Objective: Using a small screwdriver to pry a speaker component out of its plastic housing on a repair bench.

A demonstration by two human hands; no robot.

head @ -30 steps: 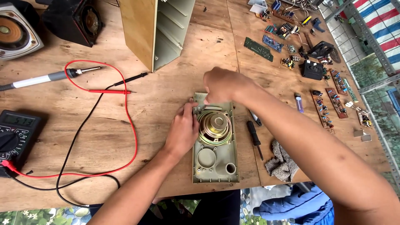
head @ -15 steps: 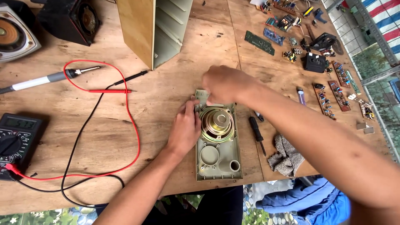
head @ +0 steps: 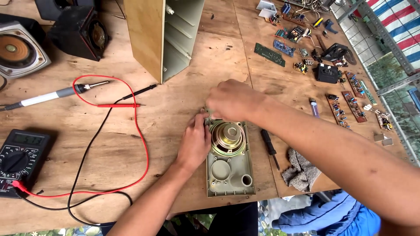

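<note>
Both hands on the speaker panel (head: 230,164), flat near the bench (head: 175,109) front edge. Left hand (head: 194,142) stays pressed on its left rim; right hand (head: 232,99) still pinches something at the top end, hidden. Screwdriver (head: 269,147) idle beside it.

— What is seen at the middle of the tabletop (head: 131,131)?

— A grey speaker panel (head: 229,168) is laid flat, its brass-coloured driver (head: 227,139) facing up. Its left edge is pressed by the left hand (head: 194,144); its top end is covered by the right hand (head: 232,100).

— And beside it?

— A black screwdriver (head: 270,147) and a grey rag (head: 301,170) are seen just right; a multimeter (head: 19,159) is placed far left.
</note>
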